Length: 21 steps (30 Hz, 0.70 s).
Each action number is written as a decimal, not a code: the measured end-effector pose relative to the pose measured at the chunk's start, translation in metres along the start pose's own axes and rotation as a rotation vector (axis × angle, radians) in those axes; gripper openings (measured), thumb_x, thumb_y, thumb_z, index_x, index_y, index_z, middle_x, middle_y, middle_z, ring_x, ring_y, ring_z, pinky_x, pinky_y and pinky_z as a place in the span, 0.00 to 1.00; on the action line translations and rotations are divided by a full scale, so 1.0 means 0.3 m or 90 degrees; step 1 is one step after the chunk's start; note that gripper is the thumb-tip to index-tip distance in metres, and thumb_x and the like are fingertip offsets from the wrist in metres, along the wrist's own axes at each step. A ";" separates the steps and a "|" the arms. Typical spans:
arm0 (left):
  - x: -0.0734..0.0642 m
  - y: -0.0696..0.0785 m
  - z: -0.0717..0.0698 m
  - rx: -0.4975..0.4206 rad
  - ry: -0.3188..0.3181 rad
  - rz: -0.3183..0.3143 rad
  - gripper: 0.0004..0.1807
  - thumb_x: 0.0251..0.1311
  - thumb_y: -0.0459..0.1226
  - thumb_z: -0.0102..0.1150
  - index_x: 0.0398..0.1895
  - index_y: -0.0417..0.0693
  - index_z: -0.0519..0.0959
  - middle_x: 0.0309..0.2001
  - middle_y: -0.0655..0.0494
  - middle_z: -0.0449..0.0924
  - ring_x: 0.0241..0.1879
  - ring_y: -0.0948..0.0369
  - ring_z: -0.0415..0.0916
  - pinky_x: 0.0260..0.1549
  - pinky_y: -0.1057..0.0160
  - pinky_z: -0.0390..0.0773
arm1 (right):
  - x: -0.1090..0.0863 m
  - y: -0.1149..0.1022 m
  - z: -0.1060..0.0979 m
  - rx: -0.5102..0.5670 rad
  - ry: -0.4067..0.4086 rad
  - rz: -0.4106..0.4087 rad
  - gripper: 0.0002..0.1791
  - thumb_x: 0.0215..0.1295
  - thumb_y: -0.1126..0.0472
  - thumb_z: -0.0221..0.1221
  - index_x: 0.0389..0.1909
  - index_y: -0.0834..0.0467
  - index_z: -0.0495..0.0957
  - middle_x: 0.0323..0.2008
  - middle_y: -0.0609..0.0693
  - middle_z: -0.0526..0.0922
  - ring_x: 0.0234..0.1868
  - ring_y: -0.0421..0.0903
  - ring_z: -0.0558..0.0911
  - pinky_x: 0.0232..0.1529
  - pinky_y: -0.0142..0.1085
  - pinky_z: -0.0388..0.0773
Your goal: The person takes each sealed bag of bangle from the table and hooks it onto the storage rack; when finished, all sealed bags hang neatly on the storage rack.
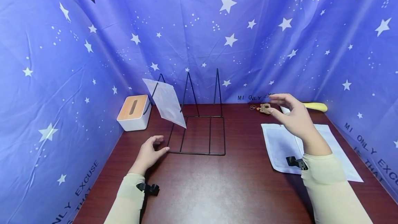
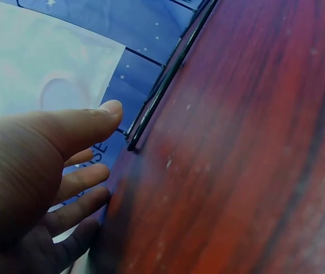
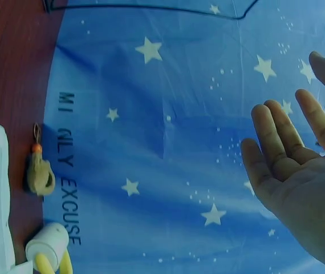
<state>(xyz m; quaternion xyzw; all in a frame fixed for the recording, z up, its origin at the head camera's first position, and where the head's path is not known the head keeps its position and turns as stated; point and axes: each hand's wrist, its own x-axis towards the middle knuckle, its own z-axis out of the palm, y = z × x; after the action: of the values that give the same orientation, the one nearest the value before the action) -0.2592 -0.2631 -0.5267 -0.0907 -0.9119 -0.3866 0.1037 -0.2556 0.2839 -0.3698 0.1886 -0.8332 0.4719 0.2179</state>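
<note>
A black wire rack (image 1: pixel 210 134) stands mid-table, with a translucent white pouch (image 1: pixel 166 101) leaning in its left slot. My left hand (image 1: pixel 150 153) is by the rack's front left corner, fingers loosely bent and holding nothing. Its thumb is close to the corner wire in the left wrist view; whether they touch I cannot tell. My right hand (image 1: pixel 290 115) is raised over the far edge of white flat pouches (image 1: pixel 280 148) on the right. In the right wrist view its fingers (image 3: pixel 272 137) are spread apart, with nothing held.
A white tissue box (image 1: pixel 133 123) with a wooden lid stands at the back left. Behind the right hand lie a brown keychain (image 1: pixel 265 108) and a yellow-handled item (image 1: pixel 315 106) with a white cylindrical part (image 3: pixel 47 245). Blue starry cloth (image 1: pixel 199 27) walls the table on three sides.
</note>
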 end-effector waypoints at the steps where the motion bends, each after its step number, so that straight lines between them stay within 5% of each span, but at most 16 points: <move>1: 0.000 0.001 0.001 0.004 -0.002 0.002 0.32 0.57 0.42 0.80 0.63 0.41 0.80 0.54 0.47 0.84 0.56 0.48 0.80 0.59 0.45 0.75 | 0.000 0.004 -0.008 0.004 0.007 -0.002 0.23 0.68 0.68 0.69 0.63 0.59 0.80 0.55 0.40 0.82 0.57 0.39 0.80 0.62 0.25 0.68; 13: -0.008 -0.004 0.002 0.059 -0.011 0.024 0.28 0.56 0.42 0.80 0.59 0.42 0.84 0.56 0.49 0.85 0.60 0.45 0.74 0.64 0.44 0.69 | 0.000 0.070 -0.066 -0.005 0.037 0.052 0.23 0.70 0.63 0.68 0.64 0.61 0.79 0.50 0.35 0.84 0.51 0.31 0.81 0.49 0.20 0.74; 21: -0.008 -0.008 0.002 0.072 -0.010 0.055 0.26 0.54 0.42 0.81 0.56 0.43 0.86 0.54 0.50 0.85 0.59 0.44 0.74 0.63 0.44 0.70 | -0.004 0.123 -0.087 -0.035 0.029 0.091 0.24 0.73 0.57 0.67 0.65 0.61 0.78 0.51 0.35 0.83 0.52 0.28 0.79 0.48 0.21 0.71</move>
<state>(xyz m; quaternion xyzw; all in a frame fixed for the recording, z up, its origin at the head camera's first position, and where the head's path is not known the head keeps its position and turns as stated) -0.2574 -0.2644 -0.5295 -0.1267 -0.9284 -0.3288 0.1182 -0.2690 0.3245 -0.3843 0.1117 -0.8520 0.4675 0.2076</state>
